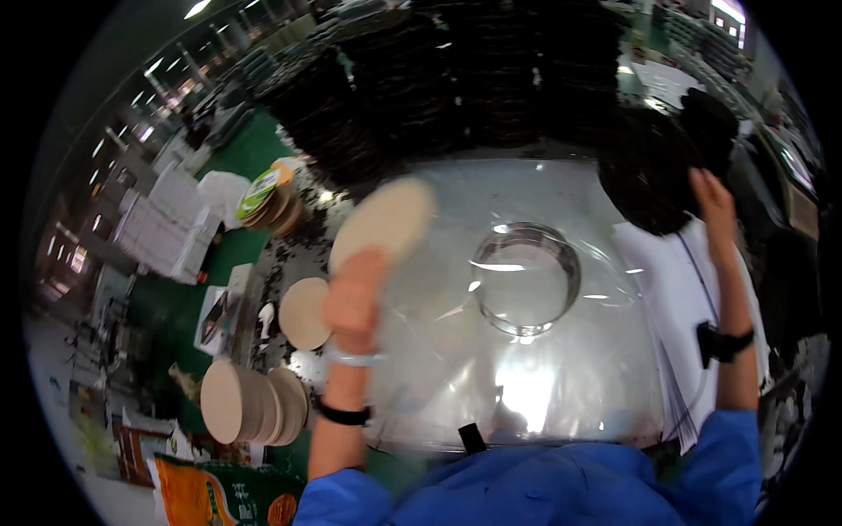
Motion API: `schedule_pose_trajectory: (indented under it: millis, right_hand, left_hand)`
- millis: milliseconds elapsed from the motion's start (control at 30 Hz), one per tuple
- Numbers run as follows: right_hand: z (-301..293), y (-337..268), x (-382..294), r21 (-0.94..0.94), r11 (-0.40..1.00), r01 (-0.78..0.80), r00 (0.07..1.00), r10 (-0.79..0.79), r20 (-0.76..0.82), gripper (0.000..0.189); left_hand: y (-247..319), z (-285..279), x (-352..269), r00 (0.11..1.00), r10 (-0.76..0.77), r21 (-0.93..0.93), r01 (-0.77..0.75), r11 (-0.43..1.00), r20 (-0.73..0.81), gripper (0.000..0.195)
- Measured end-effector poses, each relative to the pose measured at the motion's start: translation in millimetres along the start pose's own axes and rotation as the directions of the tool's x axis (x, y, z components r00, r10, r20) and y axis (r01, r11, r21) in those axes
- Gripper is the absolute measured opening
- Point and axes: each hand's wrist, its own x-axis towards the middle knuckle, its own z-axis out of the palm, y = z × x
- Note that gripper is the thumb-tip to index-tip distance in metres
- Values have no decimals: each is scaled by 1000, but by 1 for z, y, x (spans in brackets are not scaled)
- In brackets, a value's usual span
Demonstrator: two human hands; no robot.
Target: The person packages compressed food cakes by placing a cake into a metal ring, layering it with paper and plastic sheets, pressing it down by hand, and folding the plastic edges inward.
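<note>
My left hand [358, 289], blurred, grips a pale round disc [388, 220] by its lower edge, tilted over the left side of a clear plastic sheet [434, 368]. On the sheet stands a clear round ring [572, 273]. At the right, my right hand [716, 200] is raised at the edge of a dark, flat, roundish bundle [648, 174]; whether its fingers grip it cannot be told. Another pale disc [304, 314] lies on the table, left of my left hand and partly behind it.
Stacks of pale discs [227, 402] stand at the lower left. Tall dark stacks [487, 79] line the table's far side. White paper or sheeting [644, 263] lies at the right. Discs with a green-labelled top [260, 194] and a white spoon-like object [266, 319] are at the left.
</note>
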Motion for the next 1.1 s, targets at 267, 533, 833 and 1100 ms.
schedule_pose_trajectory:
  millis: [267, 533, 833, 1100]
  right_hand:
    - [144, -43, -104, 164, 666, 727, 267, -495, 827, 54]
    - [233, -42, -67, -339, 599, 726, 271, 203, 941, 95]
    - [231, -22, -94, -359, 518, 777, 438, -33, 898, 65]
    - [217, 33, 29, 75, 992, -103, 984, 91, 151, 95]
  left_hand:
    - [89, 60, 24, 605, -219, -244, 588, 771, 765, 76]
    - [74, 174, 48, -269, 225, -169, 215, 962, 937, 140]
    - [104, 205, -44, 129, -2, -3, 40, 999, 992, 59]
    - [122, 162, 15, 118, 209, -216, 52, 975, 971, 77]
